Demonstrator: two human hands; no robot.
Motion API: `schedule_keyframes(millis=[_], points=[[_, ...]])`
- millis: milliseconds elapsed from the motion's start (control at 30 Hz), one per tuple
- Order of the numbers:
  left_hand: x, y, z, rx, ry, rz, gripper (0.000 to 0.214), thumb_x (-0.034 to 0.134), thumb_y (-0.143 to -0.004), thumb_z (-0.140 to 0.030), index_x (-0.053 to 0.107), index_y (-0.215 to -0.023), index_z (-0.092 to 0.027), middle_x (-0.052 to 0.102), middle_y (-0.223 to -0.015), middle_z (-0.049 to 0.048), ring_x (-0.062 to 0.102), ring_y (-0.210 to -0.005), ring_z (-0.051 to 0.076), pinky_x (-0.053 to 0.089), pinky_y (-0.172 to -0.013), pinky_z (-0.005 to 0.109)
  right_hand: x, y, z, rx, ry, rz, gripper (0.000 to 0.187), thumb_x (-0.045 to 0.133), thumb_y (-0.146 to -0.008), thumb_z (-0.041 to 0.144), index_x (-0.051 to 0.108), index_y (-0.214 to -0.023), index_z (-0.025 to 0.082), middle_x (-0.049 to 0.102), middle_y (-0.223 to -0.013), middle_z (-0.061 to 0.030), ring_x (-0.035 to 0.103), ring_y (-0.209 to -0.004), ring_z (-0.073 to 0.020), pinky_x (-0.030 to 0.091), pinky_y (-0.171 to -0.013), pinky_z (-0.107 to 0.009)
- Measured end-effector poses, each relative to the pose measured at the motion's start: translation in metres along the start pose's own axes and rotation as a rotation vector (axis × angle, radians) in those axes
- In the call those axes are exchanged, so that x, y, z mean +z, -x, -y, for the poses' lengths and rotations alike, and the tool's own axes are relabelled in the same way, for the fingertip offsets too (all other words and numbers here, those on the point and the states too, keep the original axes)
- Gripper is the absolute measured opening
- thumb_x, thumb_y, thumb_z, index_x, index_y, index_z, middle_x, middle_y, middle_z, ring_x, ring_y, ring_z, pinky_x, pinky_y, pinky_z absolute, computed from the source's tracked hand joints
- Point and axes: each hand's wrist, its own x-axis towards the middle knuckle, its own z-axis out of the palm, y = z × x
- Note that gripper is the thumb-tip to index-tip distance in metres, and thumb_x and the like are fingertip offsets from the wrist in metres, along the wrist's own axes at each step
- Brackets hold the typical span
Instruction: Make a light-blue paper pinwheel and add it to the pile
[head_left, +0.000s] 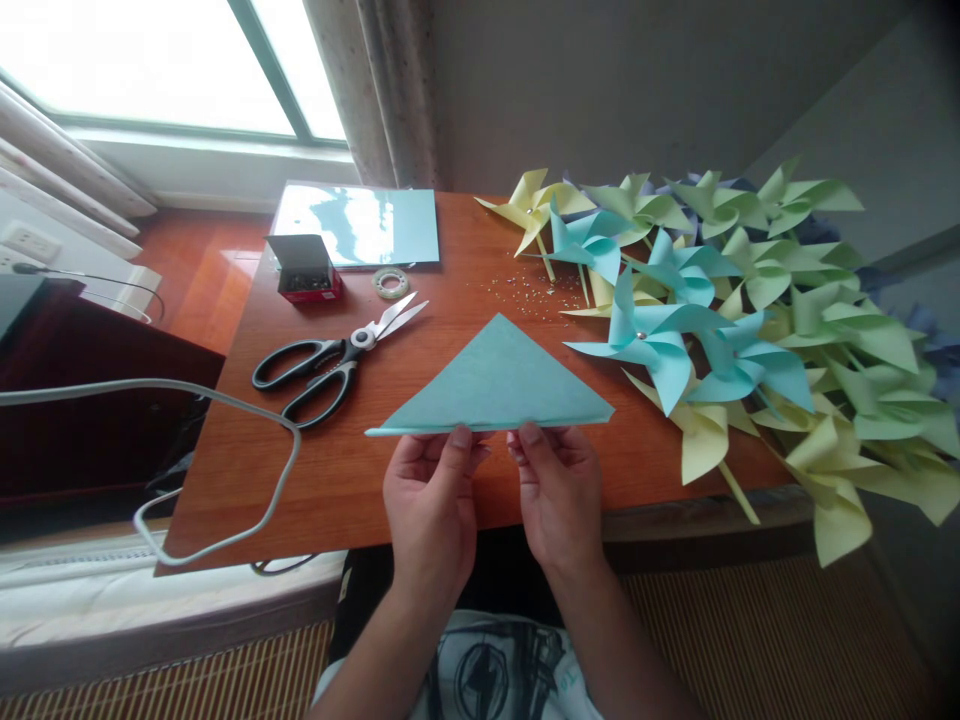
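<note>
A sheet of light-blue paper [499, 375], folded into a triangle with a narrow rolled or folded strip along its long near edge, is held over the table with its point facing away from me. My left hand [435, 495] pinches that near edge left of the middle, thumb on top and fingers beneath. Just right of the middle, my right hand [559, 490] grips the same edge in the same way. The fingertips under the paper are partly hidden. Beyond the paper to the left lie open scissors [341, 360] with black handles.
On the wooden table [337, 500] are a small open red box [309, 275], a tape roll [391, 283], light-blue sheets [416, 225] and scattered tiny bits [536, 298]. Several paper pinwheels [641, 335] in blue, yellow, green and purple crowd the right side. A white cable [289, 470] loops at left.
</note>
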Motion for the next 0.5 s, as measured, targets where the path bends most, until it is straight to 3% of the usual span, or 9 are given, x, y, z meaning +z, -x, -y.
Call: schedule_keyframes(millis=[500], points=[[-0.0008,-0.0005,0.0015,0.026,-0.023,-0.035,0.022,0.09,-0.07,-0.022,0.075,-0.083,-0.016,0.076,-0.081,0.0011,0.071,-0.072,0.009,0.059,-0.071,0.018,0.0021,-0.0009,-0.0041,-0.014,-0.025,-0.004,0.02,0.091,-0.07,0.025,0.072,-0.078,0.02,0.072,-0.069,0.0049,0.06,-0.061,-0.0061,0.051,-0.062,-0.017]])
